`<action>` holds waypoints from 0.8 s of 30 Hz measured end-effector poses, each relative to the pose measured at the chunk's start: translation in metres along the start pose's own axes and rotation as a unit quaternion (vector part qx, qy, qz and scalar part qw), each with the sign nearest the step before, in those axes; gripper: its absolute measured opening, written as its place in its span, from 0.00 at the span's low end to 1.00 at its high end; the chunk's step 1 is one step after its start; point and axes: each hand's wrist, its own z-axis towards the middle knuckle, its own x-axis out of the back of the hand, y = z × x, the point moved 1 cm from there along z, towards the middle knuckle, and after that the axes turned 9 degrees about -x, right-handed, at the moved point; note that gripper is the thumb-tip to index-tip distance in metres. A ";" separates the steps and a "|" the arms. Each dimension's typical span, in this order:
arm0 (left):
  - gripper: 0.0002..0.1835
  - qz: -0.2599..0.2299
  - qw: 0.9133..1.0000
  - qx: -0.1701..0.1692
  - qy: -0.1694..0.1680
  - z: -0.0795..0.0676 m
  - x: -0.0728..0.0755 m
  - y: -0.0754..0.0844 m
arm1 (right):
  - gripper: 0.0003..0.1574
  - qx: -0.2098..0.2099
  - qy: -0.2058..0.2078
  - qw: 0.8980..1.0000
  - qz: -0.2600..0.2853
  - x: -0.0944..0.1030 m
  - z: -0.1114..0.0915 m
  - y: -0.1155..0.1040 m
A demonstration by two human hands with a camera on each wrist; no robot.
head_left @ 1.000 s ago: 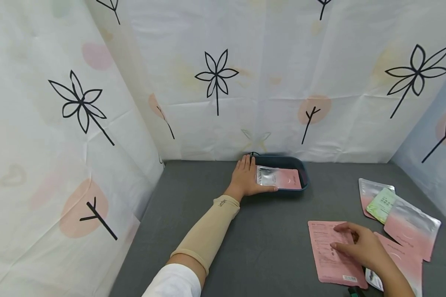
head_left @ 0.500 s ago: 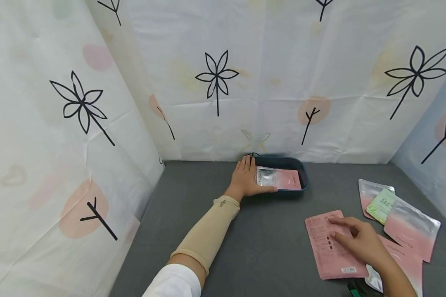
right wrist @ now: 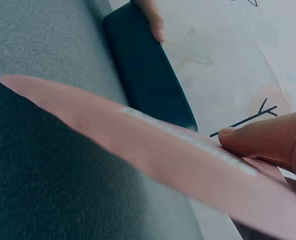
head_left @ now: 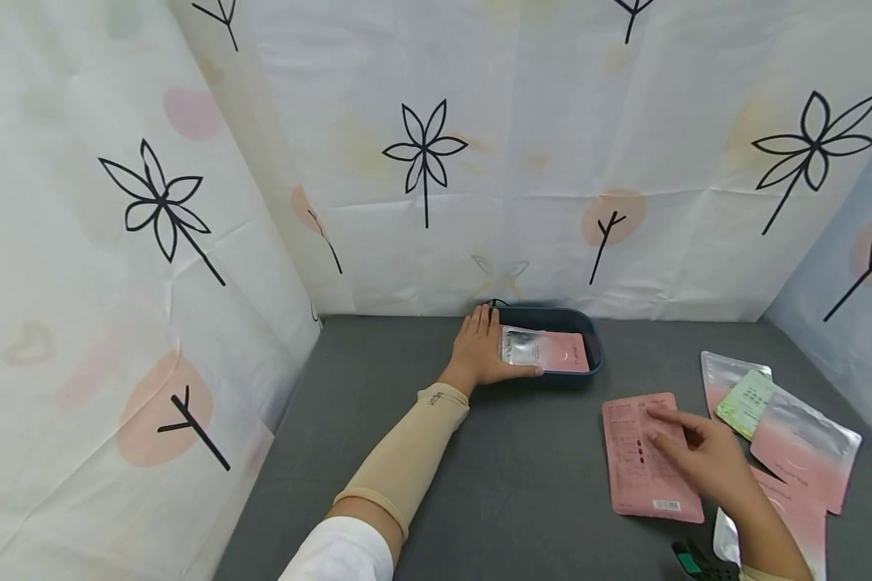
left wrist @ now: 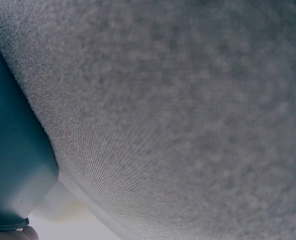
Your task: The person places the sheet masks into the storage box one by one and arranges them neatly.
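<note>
My right hand (head_left: 706,456) pinches a flat pink packet (head_left: 635,464) between thumb and fingers. Its printed back, with a barcode near the lower edge, faces up; in the right wrist view the packet (right wrist: 152,142) appears nearly edge-on, raised over the grey table. At the back of the table, my left hand (head_left: 485,351) lies over the left end of a dark blue tray (head_left: 597,343), fingers straight and thumb along the front rim. Inside that tray is a pink-and-silver packet (head_left: 548,349), its left end hidden by the hand. The left wrist view shows mainly tabletop and the tray's outer wall (left wrist: 18,145).
Several packets overlap at the right: a pink-and-silver one (head_left: 807,444), a green one (head_left: 747,401) and a pink one (head_left: 795,516) partly under my right forearm. A patterned white curtain (head_left: 516,202) stands right behind the tray.
My right hand has lifted the pink packet and carried it a little away from me, off the packet beneath it. My left hand stays on the tray.
</note>
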 end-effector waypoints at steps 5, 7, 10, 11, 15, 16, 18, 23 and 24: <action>0.75 -0.003 1.000 -0.001 0.001 0.000 0.000 0.000 | 0.25 0.004 0.027 0.999 0.026 -0.001 0.002 -0.003; 0.75 -0.005 1.000 -0.001 0.001 0.000 0.000 0.000 | 0.25 0.002 0.036 0.999 0.037 -0.001 0.003 -0.004; 0.75 -0.009 1.000 -0.001 0.001 0.000 0.000 -0.001 | 0.25 -0.002 0.052 0.997 0.049 0.000 0.006 -0.005; 0.75 -0.009 1.000 -0.001 0.001 0.000 0.000 -0.001 | 0.25 -0.002 0.058 0.997 0.054 0.000 0.007 -0.005; 0.75 -0.008 1.000 0.000 0.000 0.000 0.000 -0.001 | 0.23 -0.004 0.098 0.994 0.057 0.001 0.010 -0.009; 0.75 -0.007 1.000 0.000 0.000 0.000 0.000 -0.001 | 0.23 -0.007 0.108 0.992 0.060 0.002 0.011 -0.011; 0.75 -0.003 1.000 0.000 0.000 0.000 0.000 -0.001 | 0.23 -0.014 0.125 0.990 0.066 0.003 0.013 -0.014; 0.75 -0.001 1.000 0.002 -0.004 0.000 0.000 0.000 | 0.24 -0.042 0.148 0.983 0.104 0.006 0.017 -0.022; 0.75 -0.002 1.000 0.002 -0.005 0.000 0.000 0.000 | 0.24 -0.049 0.150 0.981 0.110 0.006 0.018 -0.023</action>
